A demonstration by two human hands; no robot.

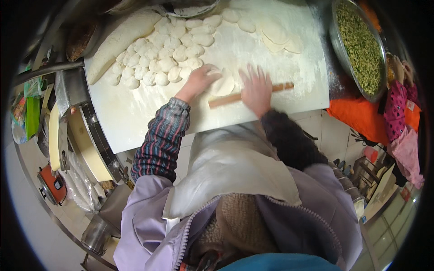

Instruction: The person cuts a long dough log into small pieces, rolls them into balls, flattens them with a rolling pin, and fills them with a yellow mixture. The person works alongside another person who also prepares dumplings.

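Note:
My left hand [201, 81] pinches the left edge of a flattened dough round [224, 84] between thumb and fingers. The palm of my right hand [257, 88] lies across a wooden rolling pin [225, 100], its fingers stretched out and apart, slightly blurred. The pin sits just below the dough round; whether they touch is hard to tell. Both rest on a floured white board [162, 111]. Several small dough pieces [166, 63] cluster beyond my left hand. At the upper right of the board, thin dough wrappers [279, 38] overlap in a pile.
A long dough roll [122, 44] lies along the board's left side. Right of the board stands a metal bowl of chopped green filling [359, 47]. Another person's hand [400, 69] is near it. A dark bowl [81, 40] stands at upper left, and another bowl [190, 8] at the far edge.

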